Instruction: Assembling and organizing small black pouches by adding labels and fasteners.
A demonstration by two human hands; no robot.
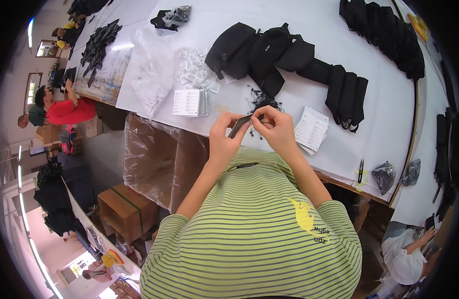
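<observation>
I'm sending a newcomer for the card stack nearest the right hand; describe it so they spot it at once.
Find the big white table, then the person's right hand. Just right of that hand lies a stack of white printed cards. It lies askew, while the other card stack, left of the left hand, sits nearly straight.

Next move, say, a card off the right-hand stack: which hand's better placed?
Right hand, probably: it's nearer that card stack. The left hand is farther off and grips the dark strip. The right's also at the strip's upper end, so may need freeing first.
</observation>
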